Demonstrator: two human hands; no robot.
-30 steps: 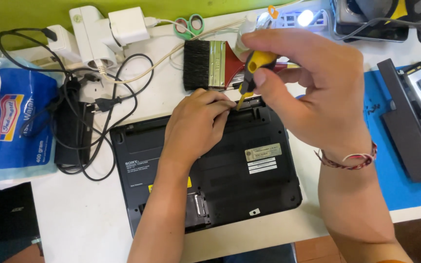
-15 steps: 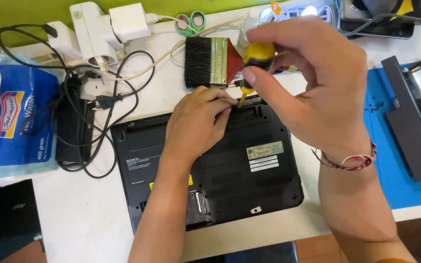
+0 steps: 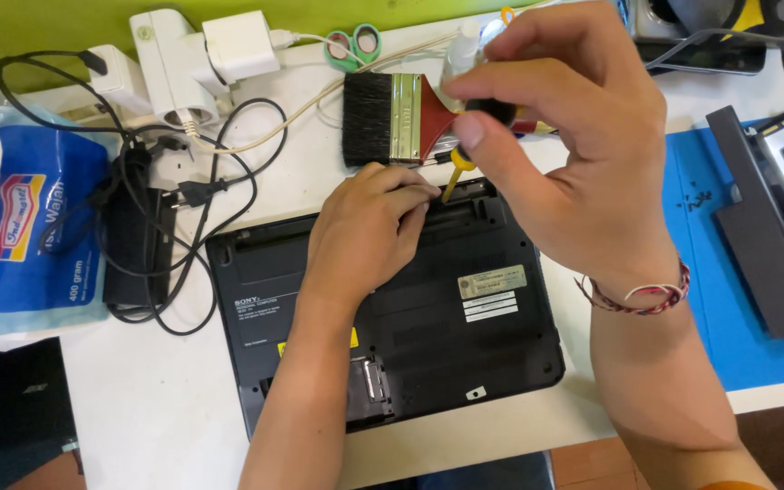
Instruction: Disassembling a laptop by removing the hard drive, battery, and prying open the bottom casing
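Lying bottom-up at the white table's (image 3: 165,426) centre, a black laptop (image 3: 428,336) is pressed at its 12 o'clock edge by the left hand (image 3: 365,231), fingers flat. The right hand (image 3: 573,154) is clamped on a yellow-and-black screwdriver (image 3: 457,171), tip at that edge. At 12 o'clock lies a paintbrush (image 3: 392,118).

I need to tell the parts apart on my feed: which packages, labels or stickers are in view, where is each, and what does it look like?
Soft pack: far left on the table, blue plastic with a red and yellow emblem.
White stickers: on the black laptop underside, right of the left hand; small rectangles in a stack.
Yellow sticker: mid-laptop, mostly hidden by the left forearm.
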